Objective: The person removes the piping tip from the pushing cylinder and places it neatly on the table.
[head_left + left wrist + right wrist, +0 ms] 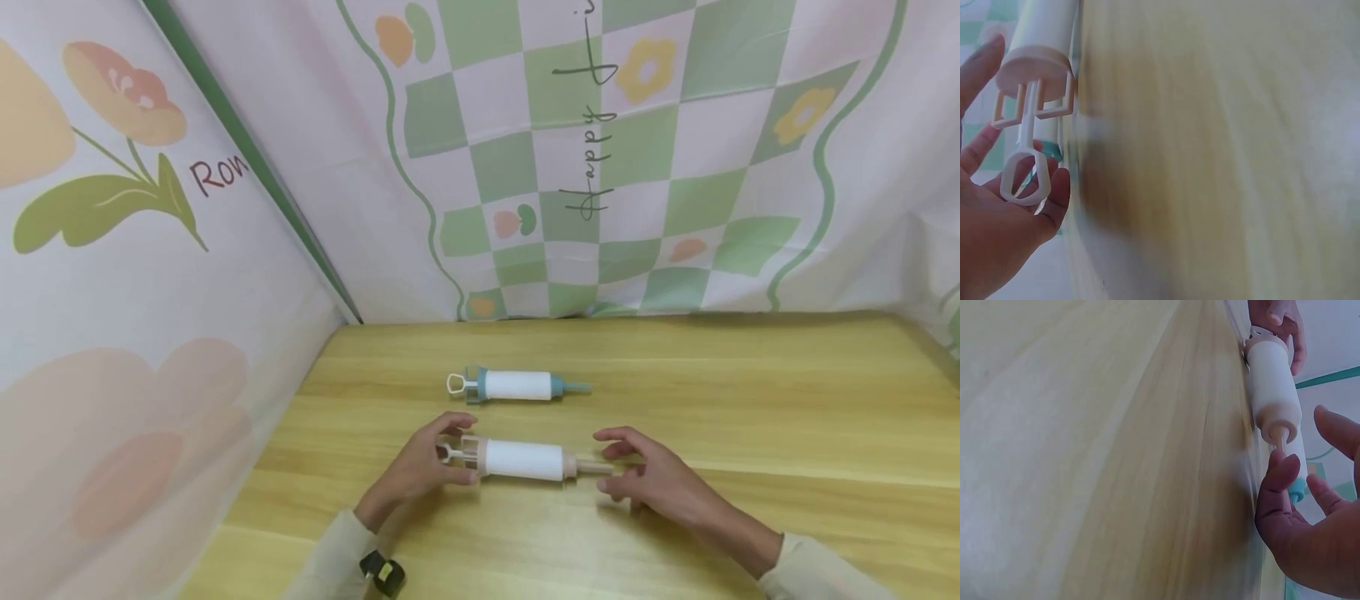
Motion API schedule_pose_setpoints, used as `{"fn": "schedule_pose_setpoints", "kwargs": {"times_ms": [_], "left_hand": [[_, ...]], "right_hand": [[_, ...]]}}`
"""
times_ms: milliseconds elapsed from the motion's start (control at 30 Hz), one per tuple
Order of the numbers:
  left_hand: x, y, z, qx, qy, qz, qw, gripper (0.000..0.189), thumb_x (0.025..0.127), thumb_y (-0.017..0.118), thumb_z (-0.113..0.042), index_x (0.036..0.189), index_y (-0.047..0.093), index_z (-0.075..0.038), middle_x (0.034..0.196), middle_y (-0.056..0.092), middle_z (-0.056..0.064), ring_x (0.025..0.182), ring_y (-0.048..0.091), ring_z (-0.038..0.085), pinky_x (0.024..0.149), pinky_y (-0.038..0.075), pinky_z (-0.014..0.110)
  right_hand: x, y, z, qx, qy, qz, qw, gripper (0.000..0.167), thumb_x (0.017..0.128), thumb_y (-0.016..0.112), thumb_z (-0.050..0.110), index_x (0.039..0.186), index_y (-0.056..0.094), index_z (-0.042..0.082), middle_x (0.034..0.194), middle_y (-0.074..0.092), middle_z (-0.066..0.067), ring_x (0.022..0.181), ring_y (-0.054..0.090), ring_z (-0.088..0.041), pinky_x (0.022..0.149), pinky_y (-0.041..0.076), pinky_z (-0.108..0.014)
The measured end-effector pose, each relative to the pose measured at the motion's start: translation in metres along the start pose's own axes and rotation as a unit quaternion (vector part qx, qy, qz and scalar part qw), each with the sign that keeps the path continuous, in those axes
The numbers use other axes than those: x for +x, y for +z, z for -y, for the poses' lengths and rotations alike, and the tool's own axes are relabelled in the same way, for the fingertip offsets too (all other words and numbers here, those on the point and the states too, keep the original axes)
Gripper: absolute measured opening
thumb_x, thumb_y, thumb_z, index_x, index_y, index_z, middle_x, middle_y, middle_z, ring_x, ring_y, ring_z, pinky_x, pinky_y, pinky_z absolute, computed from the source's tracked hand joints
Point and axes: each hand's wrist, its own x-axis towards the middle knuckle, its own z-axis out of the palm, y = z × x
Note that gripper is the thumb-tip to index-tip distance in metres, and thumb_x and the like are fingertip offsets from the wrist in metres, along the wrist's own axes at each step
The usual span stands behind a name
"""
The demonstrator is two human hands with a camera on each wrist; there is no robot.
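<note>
Pink-trimmed syringe lies lengthwise between left hand and right hand
Its long axis runs left to right on the surface, blue-trimmed syringe just beyond it; the left hand, nearer its barrel, spreads wide around its pull ring; the right hand, also wide, is at its nozzle; neither of the 2 visibly grips it

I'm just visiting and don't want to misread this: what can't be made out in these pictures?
- Pink syringe, right wrist view: the far end of its nozzle is hidden by the right hand.
- Blue-green syringe, left wrist view: mostly hidden behind the pink one and the left hand.
- Lettering "Happy", head view: what follows is cut off by the top edge.
</note>
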Motion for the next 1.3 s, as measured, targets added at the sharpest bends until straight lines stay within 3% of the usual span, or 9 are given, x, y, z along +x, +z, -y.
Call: {"fn": "schedule_pose_setpoints", "kwargs": {"times_ms": [367,633,867,967,1100,1300], "left_hand": [[0.003,0.001,0.000,-0.029,0.009,0.002,0.9995,0.072,0.076,0.086,-0.018,0.139,0.053,-0.008,0.134,0.057,0.012,0.117,0.052,0.027,0.093,0.047,0.044],[0.005,0.003,-0.001,-0.036,0.010,0.003,0.9993,0.073,0.075,0.087,-0.015,0.139,0.053,-0.009,0.134,0.057,0.011,0.118,0.053,0.026,0.094,0.048,0.042],[0.005,0.004,-0.001,-0.031,0.006,0.005,0.9995,0.072,0.075,0.087,-0.016,0.138,0.053,-0.009,0.133,0.058,0.011,0.118,0.054,0.026,0.094,0.048,0.041],[0.006,0.005,0.000,-0.030,0.003,0.003,0.9995,0.073,0.073,0.088,-0.014,0.138,0.054,-0.011,0.131,0.059,0.011,0.117,0.054,0.025,0.094,0.048,0.041],[0.005,0.006,0.001,-0.030,-0.002,0.005,0.9996,0.073,0.073,0.088,-0.014,0.138,0.054,-0.011,0.129,0.059,0.011,0.115,0.055,0.025,0.092,0.049,0.040],[0.004,0.007,0.003,-0.027,-0.005,0.005,0.9996,0.075,0.073,0.089,-0.017,0.139,0.054,-0.015,0.129,0.058,0.008,0.115,0.055,0.024,0.093,0.048,0.040]], "right_hand": [[0.010,0.009,0.002,-0.015,-0.022,0.008,0.9996,0.062,0.091,0.074,0.013,0.142,0.044,-0.004,0.130,0.048,-0.031,0.078,0.062,-0.029,0.056,0.051,-0.032],[0.015,0.014,0.003,-0.015,0.001,0.009,0.9998,0.061,0.090,0.075,0.016,0.142,0.045,0.000,0.133,0.048,-0.029,0.082,0.062,-0.027,0.057,0.050,-0.033],[0.017,0.016,0.003,-0.035,0.003,-0.007,0.9994,0.060,0.088,0.077,0.017,0.139,0.049,0.002,0.130,0.052,-0.026,0.101,0.062,-0.034,0.063,0.053,-0.038],[0.019,0.016,0.002,-0.033,0.006,-0.013,0.9993,0.060,0.087,0.078,0.017,0.139,0.051,0.002,0.128,0.054,-0.023,0.095,0.063,-0.033,0.062,0.053,-0.037],[0.021,0.017,-0.001,-0.007,0.008,-0.014,0.9998,0.060,0.087,0.078,0.015,0.138,0.050,0.000,0.124,0.056,-0.023,0.074,0.062,-0.027,0.054,0.051,-0.033],[0.025,0.019,-0.004,0.019,0.035,-0.024,0.9989,0.062,0.084,0.081,0.016,0.137,0.052,0.001,0.120,0.058,-0.017,0.066,0.057,-0.021,0.052,0.049,-0.027]]}}
